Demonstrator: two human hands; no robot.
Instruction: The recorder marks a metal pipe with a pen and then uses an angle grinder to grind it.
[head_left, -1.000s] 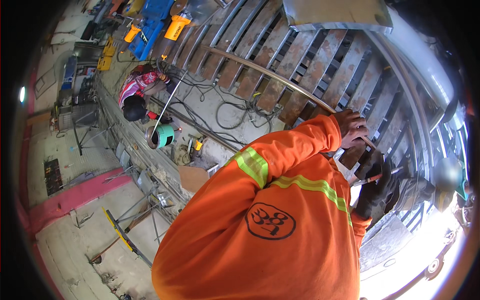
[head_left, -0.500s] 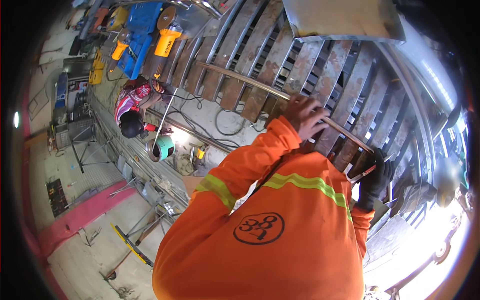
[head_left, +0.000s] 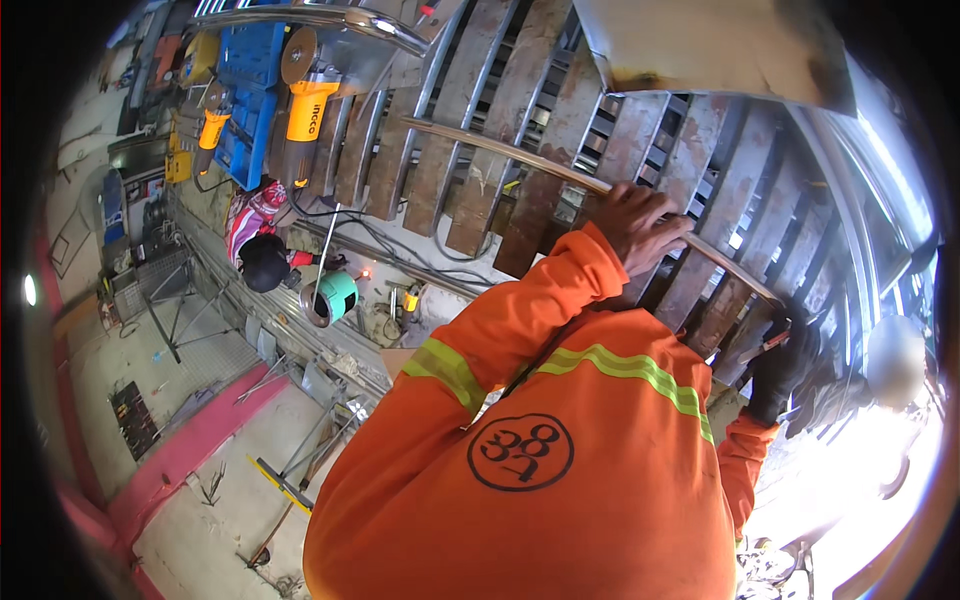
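Metal tube point(head_left: 500, 148) — long, slim and dull brown — slants across a rack of rusty metal slats point(head_left: 630, 135), and the left hand point(head_left: 640, 228), bare, grasps it from above with fingers curled over it. At its lower right end is the right hand point(head_left: 785, 365), dark-gloved, clasping a slim red tool point(head_left: 772, 341); whether those fingers also grip the tube I cannot tell, as they are too dark. Both arms wear the sleeves of an orange jacket point(head_left: 560, 545) with yellow-green bands. Beyond the slats, a metal panel point(head_left: 720, 50) stands at the top. To the left are a large yellow-and-black grinder point(head_left: 307, 112), a smaller grinder point(head_left: 212, 130) and, between them, a blue case point(head_left: 238, 130). Farther down, a co-worker point(head_left: 263, 262) in dark headgear bends near a green cylinder point(head_left: 338, 297) — a small reddish glow point(head_left: 365, 272) shows just beside it.
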